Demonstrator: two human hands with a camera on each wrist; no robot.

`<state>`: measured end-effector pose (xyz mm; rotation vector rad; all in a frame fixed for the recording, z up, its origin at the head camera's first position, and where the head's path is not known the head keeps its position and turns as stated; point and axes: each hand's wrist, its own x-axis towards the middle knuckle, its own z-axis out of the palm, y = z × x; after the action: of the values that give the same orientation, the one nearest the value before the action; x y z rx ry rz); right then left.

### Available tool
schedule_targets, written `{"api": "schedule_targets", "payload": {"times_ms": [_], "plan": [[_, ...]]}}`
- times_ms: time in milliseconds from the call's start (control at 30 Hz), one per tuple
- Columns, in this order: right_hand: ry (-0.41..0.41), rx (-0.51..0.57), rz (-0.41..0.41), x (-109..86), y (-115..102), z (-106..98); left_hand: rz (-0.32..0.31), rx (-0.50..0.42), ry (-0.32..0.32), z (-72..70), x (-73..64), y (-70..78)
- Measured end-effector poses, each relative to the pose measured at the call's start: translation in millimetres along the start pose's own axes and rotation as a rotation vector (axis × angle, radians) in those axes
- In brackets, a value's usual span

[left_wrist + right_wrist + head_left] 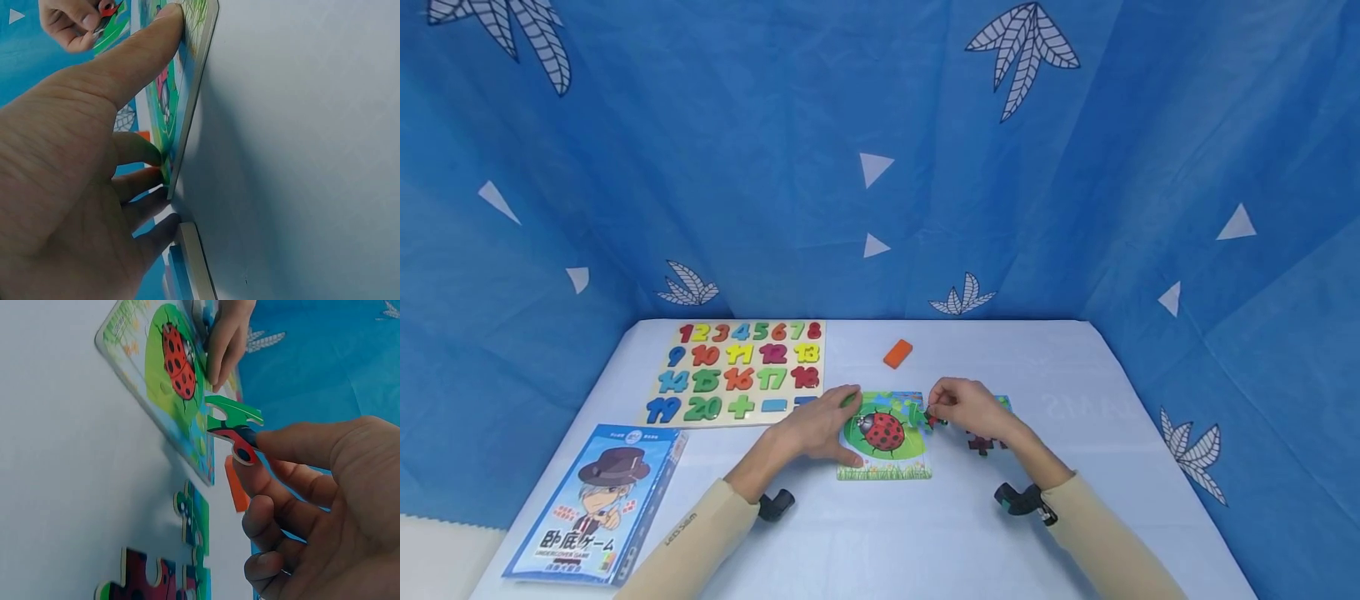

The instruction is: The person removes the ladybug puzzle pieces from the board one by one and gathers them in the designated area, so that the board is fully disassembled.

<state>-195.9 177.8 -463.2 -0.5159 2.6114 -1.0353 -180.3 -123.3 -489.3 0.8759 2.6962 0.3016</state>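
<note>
A puzzle board (883, 473) printed with a red ladybug lies flat in the middle of the table. My left hand (823, 423) spans its left side, thumb resting on the near part and the other fingers spread at the far left corner. Over the board's right edge, my right hand (325, 481) pinches a puzzle piece (237, 440) between thumb and forefinger; it is green, red and black. The piece is tilted, its green end toward the board. More puzzle pieces (147, 575) lie right of the board, partly hidden under the right forearm in the head view.
A wooden number board (655, 415) with coloured numerals lies at the back left. Nearer on the left is a blue game box (561, 517). An orange block (898, 353) sits behind the ladybug board. Blue patterned cloth (790, 192) hangs around the table.
</note>
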Motion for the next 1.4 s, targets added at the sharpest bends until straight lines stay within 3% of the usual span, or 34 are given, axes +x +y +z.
{"api": "schedule_targets", "payload": {"times_ms": [400, 867, 1400], "plan": [[-0.126, -0.044, 0.086, -2.8, 24, -9, 0.003, -0.009, 0.001, 0.4, 0.0, 0.4], [-0.16, -0.048, 0.145, -3.7, 35, -11, 0.011, -0.01, 0.005, 1.0, 0.0, -0.3], [-0.121, -0.095, 0.164, -2.0, 38, -5, 0.006, 0.003, 0.003, 1.5, 0.7, -0.5]]}}
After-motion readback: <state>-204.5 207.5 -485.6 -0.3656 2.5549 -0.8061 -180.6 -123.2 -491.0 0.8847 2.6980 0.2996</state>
